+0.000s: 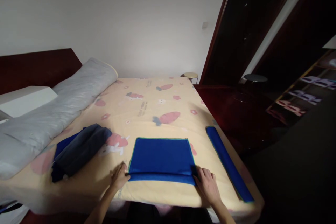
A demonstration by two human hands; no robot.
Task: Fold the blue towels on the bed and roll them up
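A blue cloth (pixel 162 155) with green edging lies flat on the bed, its near edge turned over into a narrow fold. At the left end of that fold, my left hand (pixel 120 176) has its thumb and fingers closed on the cloth. My right hand (pixel 207 182) grips the fold's other end, fingers bent over the corner. To the right, a second blue cloth, folded into a long narrow strip (pixel 228 162), lies along the bed's side. A dark crumpled cloth (pixel 83 149) lies to the left, with some blue fabric (pixel 64 143) under it.
The bed (pixel 147 105) has a yellow sheet printed with carrots and rabbits. A long grey pillow (pixel 78 94) and a white box (pixel 28 99) lie by the dark headboard (pixel 39 64). Beyond the bed stand two stools, one pale (pixel 190 75), one dark (pixel 255 78), and a shoe rack (pixel 301 94).
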